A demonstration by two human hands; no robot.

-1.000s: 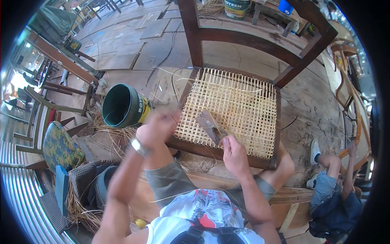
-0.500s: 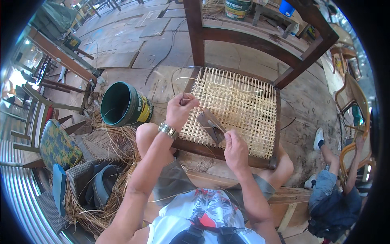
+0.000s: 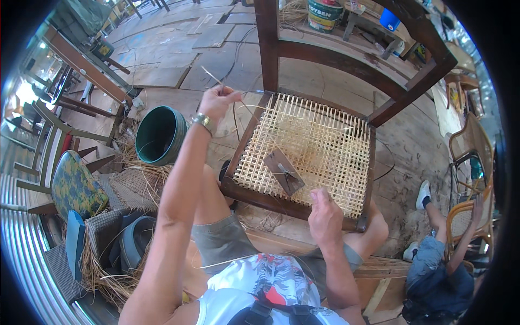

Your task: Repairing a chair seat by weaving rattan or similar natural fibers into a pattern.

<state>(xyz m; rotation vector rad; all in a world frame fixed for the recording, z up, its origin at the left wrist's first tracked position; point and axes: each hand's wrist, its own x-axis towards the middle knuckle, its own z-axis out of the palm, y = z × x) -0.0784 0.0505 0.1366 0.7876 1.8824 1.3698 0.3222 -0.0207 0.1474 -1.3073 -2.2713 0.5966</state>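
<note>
A wooden chair frame [image 3: 268,51] stands before me, its seat [image 3: 325,157] woven from pale cane in an open grid. A small dark wooden block [image 3: 284,172] with thin metal pieces on it lies on the weave near the front edge. My left hand [image 3: 219,103], raised past the seat's left corner, pinches a thin cane strand [image 3: 248,109]. The strand sticks out beyond the fingers and slants down toward the seat. Close to the front rail, my right hand [image 3: 325,219] is closed, thumb against the fingers; what it holds, if anything, is hidden.
A dark green bucket [image 3: 161,135] stands left of the chair, by heaps of loose cane strips [image 3: 100,271]. A camouflage-patterned cushion [image 3: 78,187] leans nearby. To the right, a person [image 3: 441,276] sits beside a cane chair [image 3: 471,216]. Another bucket [image 3: 324,15] is behind the chair.
My left hand has moved up and left, away from the block, drawing the strand out. My right hand has shifted slightly down and right, off the block. The block stays on the seat.
</note>
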